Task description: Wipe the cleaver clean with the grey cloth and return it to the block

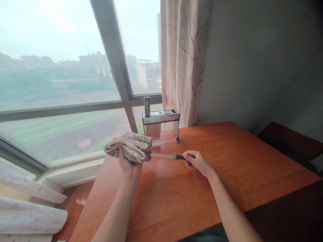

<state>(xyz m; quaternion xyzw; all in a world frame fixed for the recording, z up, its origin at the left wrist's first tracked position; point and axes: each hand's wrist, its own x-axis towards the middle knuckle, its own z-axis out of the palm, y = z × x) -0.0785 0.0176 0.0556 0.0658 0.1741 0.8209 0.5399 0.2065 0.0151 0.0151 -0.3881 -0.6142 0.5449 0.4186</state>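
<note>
My left hand grips a folded grey-and-cream cloth from below, thumb pressed on its front layer. My right hand is closed round the black handle of a honing steel, which has a small guard and a thin metal rod. The rod points left and its far end meets the cloth's right side; whether it goes into the folds or behind them I cannot tell. Both hands are held over the wooden table.
A clear-sided knife block with a metal top stands at the table's back edge, one dark-handled tool upright in it. Behind are a large window and a patterned curtain. Another curtain hangs at lower left.
</note>
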